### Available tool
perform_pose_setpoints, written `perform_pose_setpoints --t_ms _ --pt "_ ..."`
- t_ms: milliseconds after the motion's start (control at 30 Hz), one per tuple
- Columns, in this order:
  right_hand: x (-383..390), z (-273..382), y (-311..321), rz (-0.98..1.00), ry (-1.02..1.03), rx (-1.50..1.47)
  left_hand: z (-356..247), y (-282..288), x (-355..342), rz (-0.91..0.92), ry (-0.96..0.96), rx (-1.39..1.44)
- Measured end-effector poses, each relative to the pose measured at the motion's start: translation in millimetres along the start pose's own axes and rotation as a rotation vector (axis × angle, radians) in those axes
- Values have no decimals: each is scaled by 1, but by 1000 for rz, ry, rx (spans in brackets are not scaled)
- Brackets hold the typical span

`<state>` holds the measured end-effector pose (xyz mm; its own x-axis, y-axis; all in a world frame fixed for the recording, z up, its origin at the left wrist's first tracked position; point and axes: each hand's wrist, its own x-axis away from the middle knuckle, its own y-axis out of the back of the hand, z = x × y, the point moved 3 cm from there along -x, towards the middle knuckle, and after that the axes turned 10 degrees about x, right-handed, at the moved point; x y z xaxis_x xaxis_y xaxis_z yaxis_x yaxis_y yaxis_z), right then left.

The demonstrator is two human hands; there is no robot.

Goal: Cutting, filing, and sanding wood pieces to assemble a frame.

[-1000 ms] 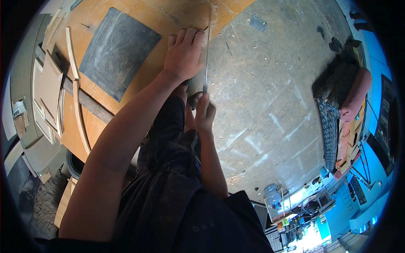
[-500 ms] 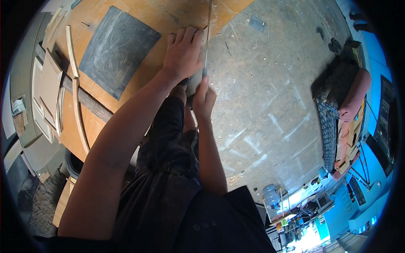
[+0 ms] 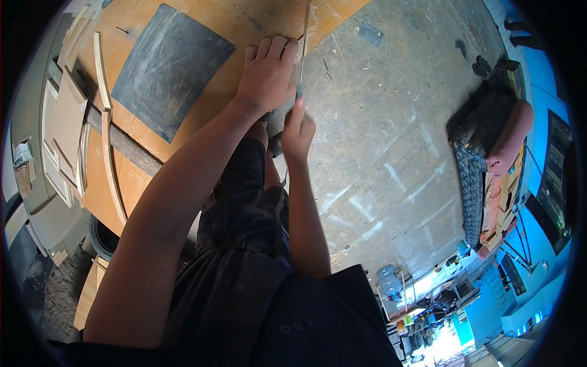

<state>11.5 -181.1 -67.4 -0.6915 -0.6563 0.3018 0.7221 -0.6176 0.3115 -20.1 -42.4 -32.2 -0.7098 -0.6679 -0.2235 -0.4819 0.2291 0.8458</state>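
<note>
My left hand (image 3: 266, 73) lies on an orange board (image 3: 208, 18) near its right edge, fingers slightly apart and curved at the tips. Just right of it, my right hand (image 3: 298, 131) grips the handle of a long, thin metal blade, apparently a saw (image 3: 302, 61), seen nearly edge-on and running away from me beside my left fingers. The handle is mostly hidden by my fingers. A scuffed dark square sheet (image 3: 171, 73) lies on the board left of my left hand. My leg and foot show beneath my forearms.
Curved wooden strips (image 3: 106, 134), a dark beam (image 3: 134, 150) and pale offcuts (image 3: 70, 116) lie leftward, near a black tyre-like ring (image 3: 101, 241). A concrete floor (image 3: 391, 92) spreads rightward to a worn sofa (image 3: 507, 134) by a blue wall. A water jug (image 3: 389, 281) stands among clutter.
My right hand has slid away from my body along with the blade, higher in the picture than a second ago. My left hand stays in nearly the same place on the board.
</note>
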Motion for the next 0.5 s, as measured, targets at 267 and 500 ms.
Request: perform_pose_setpoints --t_ms 267,500 --pt "69 -44 12 -8 -258 -63 -2 0 1 -28 -9 -5" --pt "-33 4 -2 10 17 12 -7 0 0 -39 1 27"
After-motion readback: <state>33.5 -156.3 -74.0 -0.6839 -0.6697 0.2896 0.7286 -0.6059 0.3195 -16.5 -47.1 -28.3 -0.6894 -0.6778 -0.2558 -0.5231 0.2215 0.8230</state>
